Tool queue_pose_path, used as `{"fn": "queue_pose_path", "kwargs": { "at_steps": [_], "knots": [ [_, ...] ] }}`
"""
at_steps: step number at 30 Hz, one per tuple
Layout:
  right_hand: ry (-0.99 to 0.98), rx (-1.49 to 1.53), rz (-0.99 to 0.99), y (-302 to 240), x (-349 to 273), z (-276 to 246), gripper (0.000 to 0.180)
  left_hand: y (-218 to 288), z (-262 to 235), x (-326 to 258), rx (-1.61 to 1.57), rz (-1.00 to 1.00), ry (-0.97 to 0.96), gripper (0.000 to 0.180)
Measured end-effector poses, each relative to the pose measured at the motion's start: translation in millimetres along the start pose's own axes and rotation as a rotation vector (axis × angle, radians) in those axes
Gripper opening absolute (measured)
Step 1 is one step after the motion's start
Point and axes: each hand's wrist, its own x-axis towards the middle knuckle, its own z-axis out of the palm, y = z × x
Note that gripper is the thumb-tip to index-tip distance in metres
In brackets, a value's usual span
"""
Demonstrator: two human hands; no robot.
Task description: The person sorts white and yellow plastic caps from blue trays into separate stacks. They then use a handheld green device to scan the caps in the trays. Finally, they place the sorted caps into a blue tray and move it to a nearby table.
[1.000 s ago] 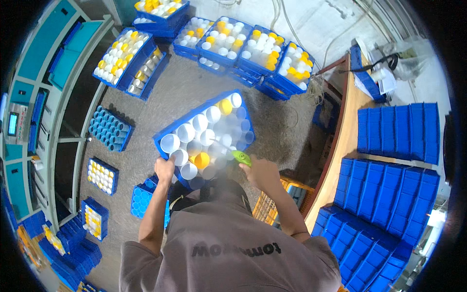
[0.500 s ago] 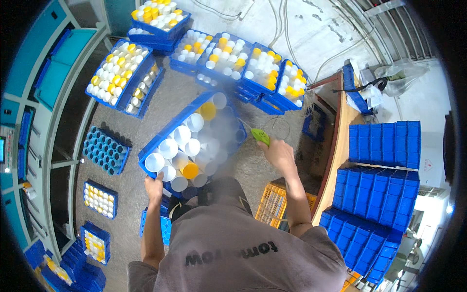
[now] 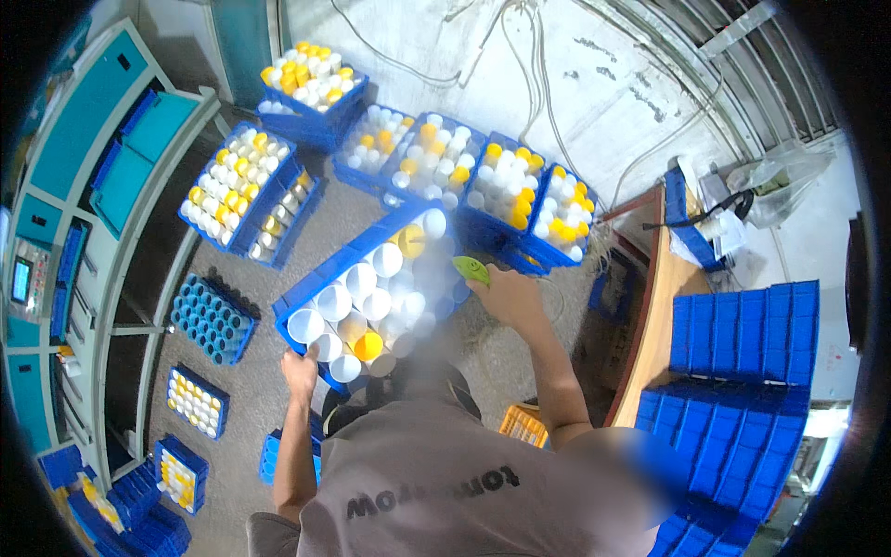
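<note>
In front of me a blue crate (image 3: 345,252) holds several white and yellow open-ended tubes (image 3: 334,303), standing on end. My left hand (image 3: 299,369) grips the near-left corner of this crate, the fingers partly hidden by its edge. My right hand (image 3: 510,297) is closed around a green-handled tool (image 3: 471,270) at the crate's right side. A whitish haze blurs the right part of the crate and its tubes, so the tool's tip is not clear.
Blue crates full of white and yellow tubes (image 3: 506,186) line the wall. More stand at the left, near a teal machine (image 3: 51,139). Empty-looking blue crates (image 3: 742,334) are stacked at the right beside a wooden-edged table (image 3: 661,288). A yellow crate (image 3: 525,424) sits below my right arm.
My right hand and the green-handled tool have moved left, closer to the crate. My left hand keeps its grip on the corner. The whole view has shifted slightly.
</note>
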Motion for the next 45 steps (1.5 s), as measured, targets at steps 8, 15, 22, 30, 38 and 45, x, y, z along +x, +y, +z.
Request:
{"fn": "queue_pose_path", "kwargs": {
  "at_steps": [8, 15, 22, 30, 38, 45],
  "knots": [
    [-0.034, 0.044, -0.207, 76.7, 29.3, 0.6, 0.052, 56.9, 36.6, -26.4, 0.135, -0.058, 0.017, 0.032],
    [-0.054, 0.082, -0.282, 77.7, 40.3, 9.5, 0.051, 72.4, 51.2, -20.9, 0.255, -0.128, -0.029, 0.038],
    [-0.043, 0.118, -0.295, 39.2, 36.9, 11.6, 0.043, 76.6, 63.0, 9.8, 0.273, -0.047, -0.040, 0.062],
    [-0.125, 0.035, -0.453, 3.2, 34.4, 3.3, 0.037, 84.5, 69.7, 12.6, 0.361, -0.046, 0.091, 0.076],
    [-0.187, 0.006, -0.577, -30.1, 33.2, 7.4, 0.040, 87.1, 76.2, 2.8, 0.352, -0.123, 0.143, 0.080],
    [-0.343, -0.166, -0.496, -16.9, 18.7, 15.3, 0.042, 64.8, 74.8, 3.8, 0.334, -0.114, 0.167, 0.065]
  ]
}}
